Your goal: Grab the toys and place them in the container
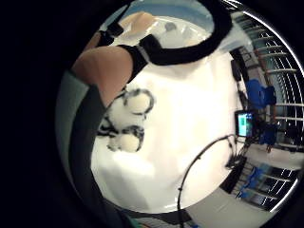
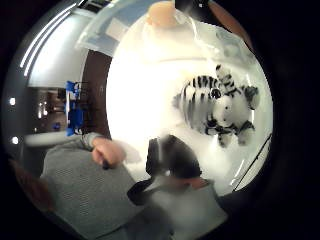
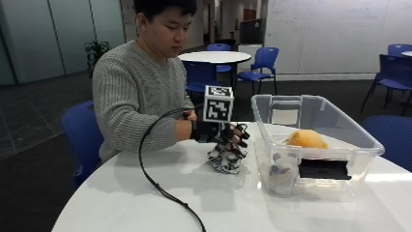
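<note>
Gloved right hand (image 3: 219, 133) sits directly over the striped zebra plush toy (image 3: 225, 159) on the white table (image 3: 128, 193), fingers curled down around it. Clear plastic container (image 3: 322, 159) stands just beside, holding an orange toy (image 3: 306, 139).

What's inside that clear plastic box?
In the box: an orange toy, a small pale toy and a flat black thing. Anything beneath them is hidden.
</note>
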Motion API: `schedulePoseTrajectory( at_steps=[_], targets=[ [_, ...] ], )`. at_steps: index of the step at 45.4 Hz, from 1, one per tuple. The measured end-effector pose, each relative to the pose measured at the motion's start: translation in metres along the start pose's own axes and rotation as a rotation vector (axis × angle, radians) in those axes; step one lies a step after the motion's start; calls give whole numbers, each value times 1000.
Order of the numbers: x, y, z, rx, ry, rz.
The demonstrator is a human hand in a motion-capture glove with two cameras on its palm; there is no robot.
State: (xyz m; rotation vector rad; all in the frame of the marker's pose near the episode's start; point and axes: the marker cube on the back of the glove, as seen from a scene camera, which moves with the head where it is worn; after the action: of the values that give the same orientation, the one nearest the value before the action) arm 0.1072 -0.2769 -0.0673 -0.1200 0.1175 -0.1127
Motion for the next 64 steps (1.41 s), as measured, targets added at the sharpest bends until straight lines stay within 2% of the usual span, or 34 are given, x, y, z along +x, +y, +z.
schedulePoseTrajectory(
  at_steps=[4,10,22,27,38,43,51,57,64],
  targets=[
    [0,-2,33,-43,-50,60],
    [2,-3,60,-46,21,106],
    [-3,-8,70,-85,82,142],
    [11,-7,70,-59,208,134],
    [7,-14,68,88,-3,129],
    [0,-14,42,145,-18,106],
    [1,-15,-56,279,-4,61],
    [7,-22,-105,314,-11,14],
    [9,-53,-129,322,1,95]
  ],
)
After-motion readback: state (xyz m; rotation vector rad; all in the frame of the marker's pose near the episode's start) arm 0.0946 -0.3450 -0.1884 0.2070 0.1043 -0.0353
